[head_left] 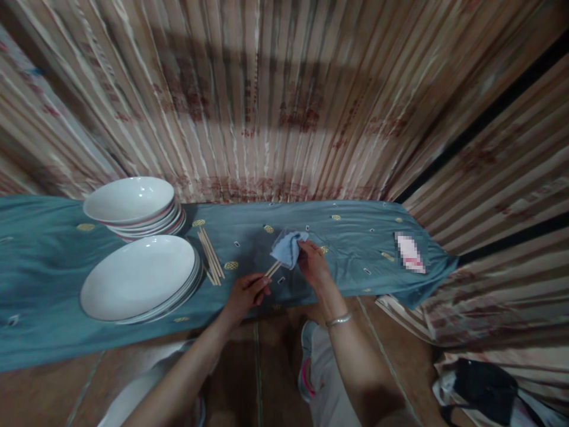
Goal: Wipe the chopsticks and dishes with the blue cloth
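Two stacks stand toward the left of the bench (351, 231): white bowls (131, 203) near its back edge, white plates (140, 277) nearer its front edge. The bench's left end runs out of frame, and in each stack the lower pieces show only as rims. Just right of the plates lie several loose sticks (210, 256), slanting between the back and front edges, too close together for a sure count. Next, by the middle of the front edge, the left grip (249, 290) is closed around the near ends of a few held sticks (273, 270). Their far ends vanish into a blue cloth (290, 248), which the right grip (313, 262) pinches at its right side. The step in hand looks like wiping these sticks; the next move seems to call for a steady left hold while the cloth is drawn along them. How many are held cannot be made out. Near the bench's right end lies a pale item (409, 252), pixelated beyond recognition.
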Demonstrator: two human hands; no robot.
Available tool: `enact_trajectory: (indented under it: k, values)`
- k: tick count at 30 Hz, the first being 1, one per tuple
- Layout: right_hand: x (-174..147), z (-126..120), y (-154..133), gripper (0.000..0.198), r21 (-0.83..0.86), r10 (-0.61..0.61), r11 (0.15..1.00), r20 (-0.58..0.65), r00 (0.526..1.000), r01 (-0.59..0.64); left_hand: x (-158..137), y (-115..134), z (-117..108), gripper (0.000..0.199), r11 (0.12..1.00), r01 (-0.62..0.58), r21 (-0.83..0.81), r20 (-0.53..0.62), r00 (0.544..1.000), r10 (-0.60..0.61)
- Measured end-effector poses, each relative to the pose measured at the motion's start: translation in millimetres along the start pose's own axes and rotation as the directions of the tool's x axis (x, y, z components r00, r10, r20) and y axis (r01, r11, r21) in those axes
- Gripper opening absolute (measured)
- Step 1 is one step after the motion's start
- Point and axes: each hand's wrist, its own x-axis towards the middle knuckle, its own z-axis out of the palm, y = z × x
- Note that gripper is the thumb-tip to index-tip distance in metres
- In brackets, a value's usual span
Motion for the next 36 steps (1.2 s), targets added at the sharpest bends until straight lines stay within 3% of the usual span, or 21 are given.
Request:
enact_trajectory:
  k: [8,15,27,36]
  values:
    - [-20.8,21.5,25.9,0.016,-0.087,0.114,0.991,0.142,0.983,-0.103,3.4,0.2,-1.1,0.031,0.999,-0.038,-0.006,-0.022,0.999,0.037]
    - [-30.9,32.6,42.8,0.017,-0.16,0.177,0.976,0.174,0.969,-0.149,4.2,3.0,-2.7,0.02,0.996,-0.06,-0.062,-0.072,0.996,0.055]
    - [-26.6,28.6,37.4,0.014,-0.144,0.135,0.983,0.146,0.98,-0.114,3.2,5.1,-1.2,0.023,0.997,-0.072,-0.012,-0.109,0.992,0.071]
    - [-9.6,13.2,14.6,0.014,-0.051,0.068,0.997,0.06,0.996,-0.065,3.4,1.5,-0.2,0.036,0.999,-0.023,-0.035,-0.021,1.0,0.022]
